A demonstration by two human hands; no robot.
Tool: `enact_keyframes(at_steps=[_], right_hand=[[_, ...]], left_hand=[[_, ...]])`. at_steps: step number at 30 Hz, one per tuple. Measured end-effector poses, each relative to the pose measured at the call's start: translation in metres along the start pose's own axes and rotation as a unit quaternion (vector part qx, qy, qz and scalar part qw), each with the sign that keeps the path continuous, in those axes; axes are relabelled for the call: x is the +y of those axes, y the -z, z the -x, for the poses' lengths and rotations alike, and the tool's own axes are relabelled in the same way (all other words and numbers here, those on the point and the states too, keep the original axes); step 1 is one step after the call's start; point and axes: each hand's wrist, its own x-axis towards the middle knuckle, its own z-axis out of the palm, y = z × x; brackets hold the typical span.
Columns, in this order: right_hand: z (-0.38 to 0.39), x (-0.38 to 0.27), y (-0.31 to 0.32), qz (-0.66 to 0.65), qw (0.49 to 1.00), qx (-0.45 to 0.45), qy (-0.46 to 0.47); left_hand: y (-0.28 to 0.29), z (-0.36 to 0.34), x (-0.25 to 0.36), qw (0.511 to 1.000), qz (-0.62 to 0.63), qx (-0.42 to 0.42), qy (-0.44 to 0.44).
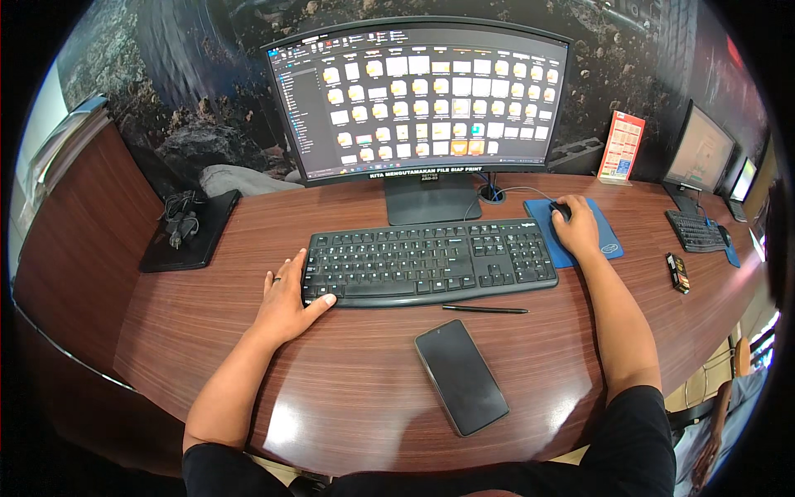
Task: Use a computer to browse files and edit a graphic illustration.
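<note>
A long brown wooden worktop (pixel 373 389) curves along a dark wall with a picture of rocks and a big tyre. In the middle stands a wide curved monitor (pixel 418 99) showing rows of little folder pictures. Below it lies a black keyboard (pixel 429 262). The person's left hand (pixel 286 302) rests flat on the worktop at the left end of the keyboard, fingers (pixel 290 269) spread loose and the thumb touching the keyboard's front corner; it grips nothing. The right hand (pixel 575 228) lies curled over a black mouse (pixel 561 209), which sits on a blue mouse pad (pixel 609 244) just right of the keyboard. A thin black pen (pixel 484 310) lies in front of the keyboard. Near it, closer to the person, a dark phone (pixel 460 377) lies flat with its screen off. At far left sits a black tray (pixel 195 236) with a tangled cable. At far right is a second keyboard (pixel 696 232) and another screen (pixel 702 149).
</note>
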Motion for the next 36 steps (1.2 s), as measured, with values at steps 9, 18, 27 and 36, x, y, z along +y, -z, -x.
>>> enact_keyframes(at_steps=[9,18,27,36], right_hand=[[0.0017,-0.0068,0.0032,0.042,0.999,-0.011,-0.031],[0.0023,-0.0082,0.0037,0.028,0.999,0.0,-0.025],[0.0034,-0.0088,0.0033,0.029,0.999,0.005,-0.031],[0.0006,-0.001,0.0022,0.043,0.998,-0.004,-0.04]], left_hand=[[0.0003,0.0004,-0.0023,1.0,0.011,-0.014,-0.011],[0.0004,0.001,-0.0025,1.0,0.012,-0.022,-0.011],[0.0002,0.0015,-0.0024,1.0,0.01,-0.02,-0.02],[-0.0015,0.0,-0.0019,1.0,0.001,-0.017,-0.02]])
